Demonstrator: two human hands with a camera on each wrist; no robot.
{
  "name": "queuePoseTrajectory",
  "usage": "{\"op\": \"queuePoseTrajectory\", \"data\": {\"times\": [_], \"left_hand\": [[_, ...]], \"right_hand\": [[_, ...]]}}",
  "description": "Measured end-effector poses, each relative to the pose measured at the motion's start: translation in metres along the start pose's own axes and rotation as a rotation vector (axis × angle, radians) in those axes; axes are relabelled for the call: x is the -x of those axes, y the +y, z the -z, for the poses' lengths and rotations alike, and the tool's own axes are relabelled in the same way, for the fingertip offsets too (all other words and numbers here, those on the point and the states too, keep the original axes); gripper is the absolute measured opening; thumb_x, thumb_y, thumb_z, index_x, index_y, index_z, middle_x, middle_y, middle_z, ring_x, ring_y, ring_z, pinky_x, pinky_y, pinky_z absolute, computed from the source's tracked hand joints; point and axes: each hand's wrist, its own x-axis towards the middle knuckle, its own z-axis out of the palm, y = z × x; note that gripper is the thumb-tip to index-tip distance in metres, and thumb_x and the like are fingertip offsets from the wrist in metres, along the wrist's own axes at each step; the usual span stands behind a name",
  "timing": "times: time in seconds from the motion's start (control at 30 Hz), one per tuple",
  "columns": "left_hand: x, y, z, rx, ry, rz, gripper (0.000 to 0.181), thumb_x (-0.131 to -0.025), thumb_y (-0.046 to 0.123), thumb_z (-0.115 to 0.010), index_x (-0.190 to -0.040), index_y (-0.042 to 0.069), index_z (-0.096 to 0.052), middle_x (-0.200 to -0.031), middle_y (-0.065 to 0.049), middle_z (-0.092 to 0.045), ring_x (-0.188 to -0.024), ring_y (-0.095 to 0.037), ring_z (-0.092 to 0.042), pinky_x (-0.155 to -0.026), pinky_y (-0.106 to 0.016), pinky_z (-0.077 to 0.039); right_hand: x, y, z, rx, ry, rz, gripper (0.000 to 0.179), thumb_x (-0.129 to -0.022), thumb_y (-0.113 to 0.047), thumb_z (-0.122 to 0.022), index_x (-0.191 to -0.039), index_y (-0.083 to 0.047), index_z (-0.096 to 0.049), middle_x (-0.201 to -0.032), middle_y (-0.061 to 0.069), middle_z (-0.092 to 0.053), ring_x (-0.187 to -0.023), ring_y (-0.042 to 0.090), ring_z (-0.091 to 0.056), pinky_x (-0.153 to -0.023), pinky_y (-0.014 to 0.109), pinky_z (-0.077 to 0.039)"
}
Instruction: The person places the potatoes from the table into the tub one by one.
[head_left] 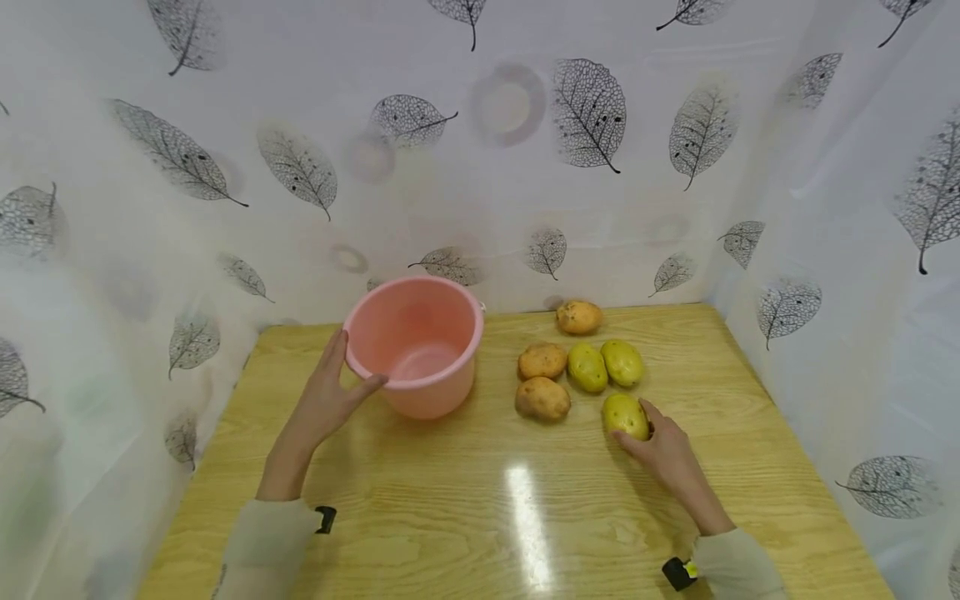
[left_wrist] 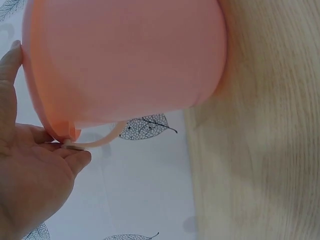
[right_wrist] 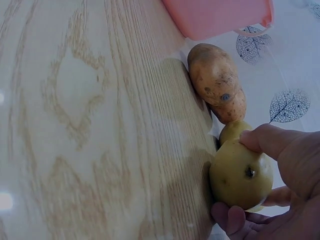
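My left hand (head_left: 324, 402) grips the rim of a pink plastic bucket (head_left: 433, 398) standing upright on the table. In the left wrist view its fingers curl at the rim beside the handle (left_wrist: 106, 138). My right hand (head_left: 667, 454) holds a yellow-green potato (head_left: 624, 414), its thumb on one side and fingers around the other. The right wrist view shows a dark spot on this potato (right_wrist: 240, 175). Just beyond it lie two more yellow-green potatoes, one left (head_left: 587, 368) and one right (head_left: 622, 363). Inside the bucket, the visible bottom is bare.
Two brown potatoes, one nearer (head_left: 542, 399) and one behind it (head_left: 542, 361), lie between the bucket and the yellow-green ones. A third brown potato (head_left: 579, 317) sits near the back edge. Leaf-printed white sheeting (head_left: 510, 192) encloses the wooden table (head_left: 420, 525) at back and sides.
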Motion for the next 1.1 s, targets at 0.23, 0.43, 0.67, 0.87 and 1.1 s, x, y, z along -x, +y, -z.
{"op": "queuePoseTrajectory", "data": {"times": [0.23,0.43,0.67,0.87,1.1], "left_hand": [[0.0,0.001,0.0,0.004,-0.004,0.016,0.11,-0.095,0.053,-0.069,-0.165,0.002,0.0,-0.171,-0.019,0.003,-0.154,-0.049,-0.007,-0.117,-0.072,-0.015],[0.0,0.002,0.0,0.008,-0.002,0.009,0.11,-0.096,0.052,-0.069,-0.165,0.004,0.001,-0.171,-0.019,0.003,-0.154,-0.049,-0.007,-0.117,-0.072,-0.015],[0.001,0.005,0.001,0.003,-0.007,0.019,0.11,-0.096,0.052,-0.068,-0.165,0.003,0.001,-0.171,-0.019,0.003,-0.154,-0.048,-0.007,-0.118,-0.071,-0.015],[0.001,0.003,0.001,0.001,-0.012,0.023,0.11,-0.096,0.055,-0.067,-0.166,0.006,0.003,-0.172,-0.017,0.005,-0.155,-0.047,-0.006,-0.118,-0.07,-0.014],[-0.001,0.002,0.0,0.0,0.0,0.016,0.11,-0.096,0.055,-0.067,-0.166,0.005,0.002,-0.172,-0.017,0.004,-0.155,-0.046,-0.006,-0.118,-0.07,-0.014]], "right_hand": [[0.0,0.003,-0.001,-0.014,0.02,0.003,0.083,-0.097,-0.039,-0.074,-0.147,0.018,-0.039,-0.129,0.04,-0.058,-0.115,0.048,-0.062,-0.089,0.057,-0.053],[-0.001,0.001,-0.003,-0.012,0.043,0.017,0.075,-0.097,-0.032,-0.072,-0.145,0.018,-0.043,-0.128,0.038,-0.059,-0.111,0.045,-0.062,-0.087,0.055,-0.052],[-0.002,0.0,-0.009,0.019,0.051,-0.002,0.073,-0.097,-0.027,-0.068,-0.147,0.017,-0.039,-0.122,0.036,-0.057,-0.101,0.04,-0.06,-0.08,0.051,-0.05],[-0.003,0.0,-0.011,0.053,0.05,-0.016,0.078,-0.098,-0.03,-0.063,-0.15,0.019,-0.031,-0.131,0.042,-0.049,-0.11,0.047,-0.057,-0.087,0.057,-0.049],[-0.008,-0.003,-0.012,0.061,0.053,-0.029,0.079,-0.097,-0.029,-0.064,-0.151,0.019,-0.031,-0.132,0.042,-0.048,-0.114,0.05,-0.056,-0.092,0.06,-0.047]]}}
